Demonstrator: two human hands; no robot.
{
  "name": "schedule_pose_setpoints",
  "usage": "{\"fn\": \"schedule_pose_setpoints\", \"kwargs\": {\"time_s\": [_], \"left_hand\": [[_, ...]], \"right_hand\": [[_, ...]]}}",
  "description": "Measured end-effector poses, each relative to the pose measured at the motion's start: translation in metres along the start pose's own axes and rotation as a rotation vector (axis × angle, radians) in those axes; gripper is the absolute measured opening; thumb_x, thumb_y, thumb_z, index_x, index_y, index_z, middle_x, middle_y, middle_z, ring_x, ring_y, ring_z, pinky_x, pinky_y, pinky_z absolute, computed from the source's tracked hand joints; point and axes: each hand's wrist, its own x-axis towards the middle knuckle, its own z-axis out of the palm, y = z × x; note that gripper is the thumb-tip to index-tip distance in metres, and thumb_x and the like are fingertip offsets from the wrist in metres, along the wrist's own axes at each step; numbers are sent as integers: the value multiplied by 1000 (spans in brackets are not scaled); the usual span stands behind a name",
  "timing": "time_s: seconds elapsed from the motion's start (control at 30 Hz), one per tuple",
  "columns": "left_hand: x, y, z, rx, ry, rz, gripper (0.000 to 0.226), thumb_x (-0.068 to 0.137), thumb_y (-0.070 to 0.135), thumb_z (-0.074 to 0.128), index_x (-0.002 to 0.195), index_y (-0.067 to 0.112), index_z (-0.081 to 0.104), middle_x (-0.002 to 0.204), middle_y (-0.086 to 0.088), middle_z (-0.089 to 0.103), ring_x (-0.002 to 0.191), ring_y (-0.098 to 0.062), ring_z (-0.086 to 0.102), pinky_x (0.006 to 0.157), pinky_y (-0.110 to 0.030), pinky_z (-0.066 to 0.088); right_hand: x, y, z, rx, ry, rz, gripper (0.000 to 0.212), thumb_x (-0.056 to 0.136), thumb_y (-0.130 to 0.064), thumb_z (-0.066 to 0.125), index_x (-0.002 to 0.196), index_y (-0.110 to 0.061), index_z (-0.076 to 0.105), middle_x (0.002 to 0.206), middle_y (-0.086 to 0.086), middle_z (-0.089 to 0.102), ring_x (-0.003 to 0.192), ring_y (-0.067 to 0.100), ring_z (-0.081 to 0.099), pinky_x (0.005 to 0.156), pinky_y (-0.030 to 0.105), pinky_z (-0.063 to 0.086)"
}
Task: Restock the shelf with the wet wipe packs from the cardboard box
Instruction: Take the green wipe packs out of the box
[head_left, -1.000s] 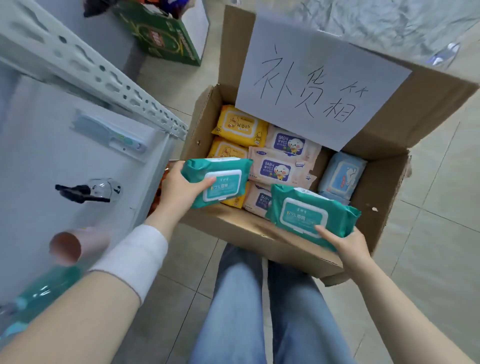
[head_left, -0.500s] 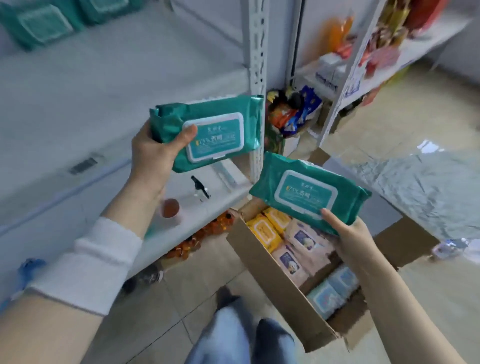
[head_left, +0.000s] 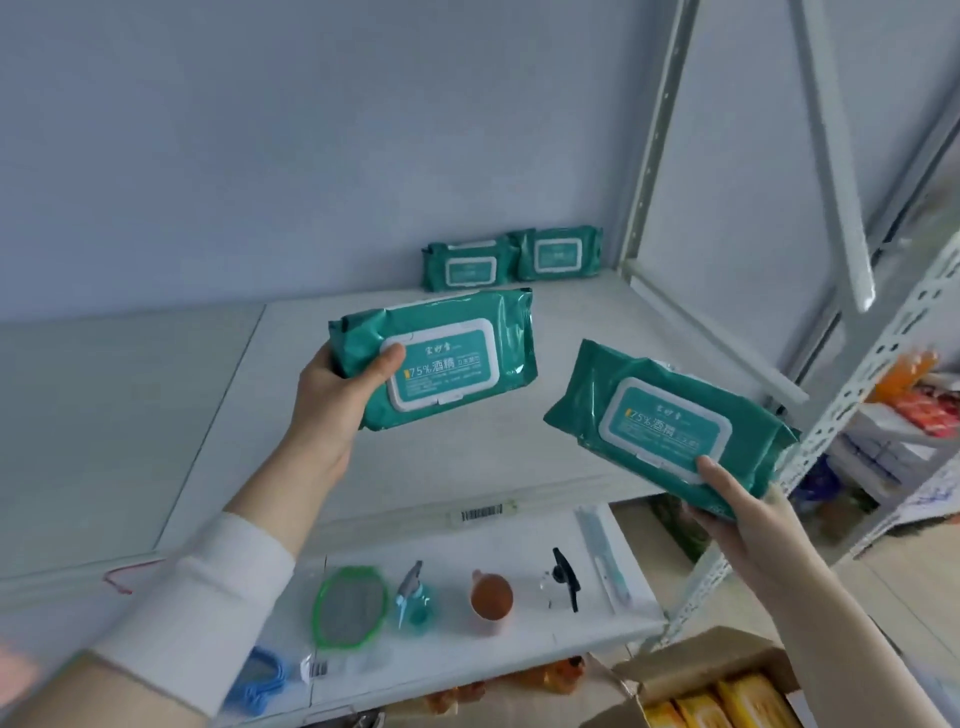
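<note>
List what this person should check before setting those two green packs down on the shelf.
1. left hand has a firm grip on the left pack: ok, thumb on the lid.
2. right hand has a firm grip on the right pack: ok, thumb on the lid's edge.
3. Bare room on the shelf in front of the stocked packs: ok.
4. Stocked packs lean on the wall: cannot tell.
5. Both lids face the person, like the stocked ones: ok.
6. More stock in the cardboard box: ok, yellow packs show.
</note>
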Motion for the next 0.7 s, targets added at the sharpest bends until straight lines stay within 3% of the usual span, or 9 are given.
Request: {"fn": "schedule_pose_setpoints", "kwargs": {"time_s": [0.07, 0.13, 0.27, 0.47, 0.7], "left_hand": [[25, -4, -12, 5, -2, -19, 17, 77, 17, 70, 90, 22, 61, 94, 2, 68, 88, -20, 65, 82, -35, 53], [50, -12, -17, 6, -5, -34, 16, 78, 16, 69, 91, 22, 61, 95, 2, 68, 90, -21, 65, 83, -35, 53], [88, -32, -11, -1, -29, -65, 15, 79, 16, 68, 91, 23, 61, 93, 4, 69, 86, -14, 67, 83, -34, 54], [155, -70, 21, -2, -41, -100, 16, 80, 14, 68, 92, 22, 62, 88, 8, 71, 80, -9, 69, 76, -29, 57], [240, -113, 80, 62, -47, -117, 22, 78, 10, 71, 92, 24, 61, 81, 13, 73, 75, -3, 70, 71, -24, 55]], "right_hand": [[27, -1, 23, -45, 9, -7, 101, 4, -53, 90, 94, -19, 59, 95, -1, 68, 80, 11, 70, 58, 17, 56], [49, -2, 38, -52, -12, -2, 106, -1, -52, 89, 94, -18, 58, 96, 0, 66, 85, 13, 67, 57, 16, 56], [86, -7, 48, -116, -45, -2, 106, -1, -53, 88, 95, -18, 57, 98, 0, 66, 90, 14, 63, 57, 16, 56], [180, -24, 37, -173, -12, -12, 103, 0, -51, 89, 94, -20, 59, 82, -10, 74, 71, 4, 72, 55, 17, 55], [317, -53, 27, -243, -111, 0, 102, 7, -51, 91, 100, -23, 59, 85, -13, 75, 78, 5, 72, 59, 16, 55]]}}
